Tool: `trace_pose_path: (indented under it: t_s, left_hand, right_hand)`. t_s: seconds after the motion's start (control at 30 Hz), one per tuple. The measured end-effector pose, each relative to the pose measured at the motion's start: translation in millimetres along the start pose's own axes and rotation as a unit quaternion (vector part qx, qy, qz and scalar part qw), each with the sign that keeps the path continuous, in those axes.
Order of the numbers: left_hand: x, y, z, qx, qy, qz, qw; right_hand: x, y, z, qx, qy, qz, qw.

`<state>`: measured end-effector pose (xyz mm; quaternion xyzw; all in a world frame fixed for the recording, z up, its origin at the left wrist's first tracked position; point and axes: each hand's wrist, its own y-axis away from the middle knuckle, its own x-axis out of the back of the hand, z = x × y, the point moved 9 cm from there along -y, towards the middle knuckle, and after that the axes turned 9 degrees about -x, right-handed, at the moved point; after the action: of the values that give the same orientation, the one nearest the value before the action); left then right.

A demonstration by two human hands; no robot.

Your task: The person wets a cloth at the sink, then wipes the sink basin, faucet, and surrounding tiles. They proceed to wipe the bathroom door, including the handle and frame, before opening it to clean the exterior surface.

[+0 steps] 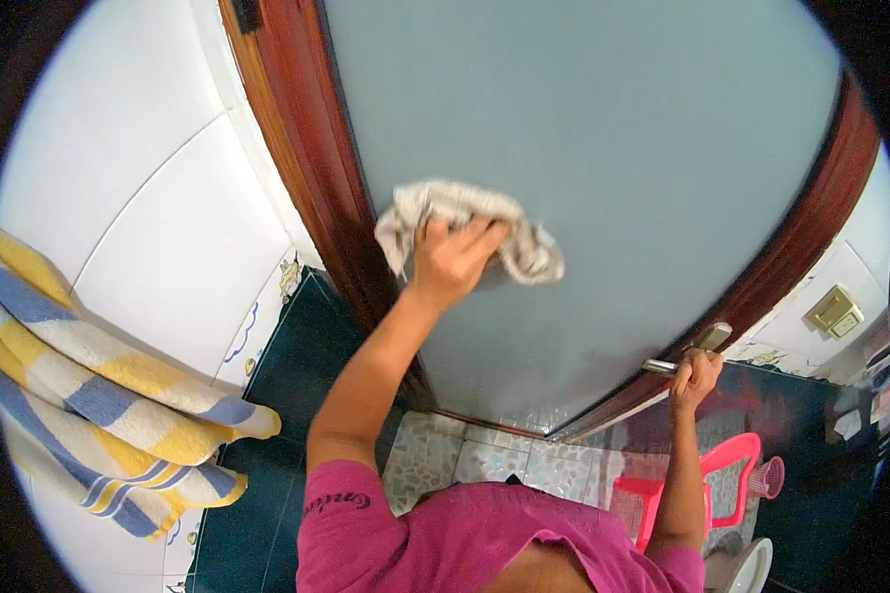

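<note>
We see the fingers (480, 237) of the left hand (452, 262) spread and pressed flat over a crumpled grey-white cloth (465, 229), pinning it against the pale blue-grey door panel (603, 148); the cloth bunches out above the hand and to its right, roughly at mid-height of the panel near its left edge. From that hand the wrist runs straight into a bare forearm that slants down and leftward, the elbow bent, up to the short sleeve of a magenta shirt (445, 539) at the bottom of the view. The right hand (696, 378) is curled closed around the metal door handle (684, 354) at the door's right edge, knuckles up, its forearm dropping almost straight down to the shoulder with the arm only slightly bent. Around the panel we note a dark reddish wooden frame (311, 158). To the left a white tiled wall (138, 168) carries a hanging towel (99, 395) striped in yellow, blue and white. Below it lie dark green tiles, and the floor (465, 460) under the door is pale mottled tile. At the lower right stands a pink plastic stool (712, 484), and a beige wall switch (834, 312) sits beyond the frame on the right.
</note>
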<state>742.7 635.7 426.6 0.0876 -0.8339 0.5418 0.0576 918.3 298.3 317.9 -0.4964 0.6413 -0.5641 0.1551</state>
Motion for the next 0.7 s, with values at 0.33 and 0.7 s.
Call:
trace_pose_path:
  t_s: [0.33, 0.7]
  left_hand:
    - [66, -245, -90, 0.006, -0.190, 0.165, 0.968]
    - [44, -77, -26, -0.129, 0.022, -0.020, 0.991]
  right_hand:
    - [4, -3, -12, 0.006, -0.050, 0.033, 0.998]
    - [10, 0, -11, -0.004, -0.045, 0.037, 0.998]
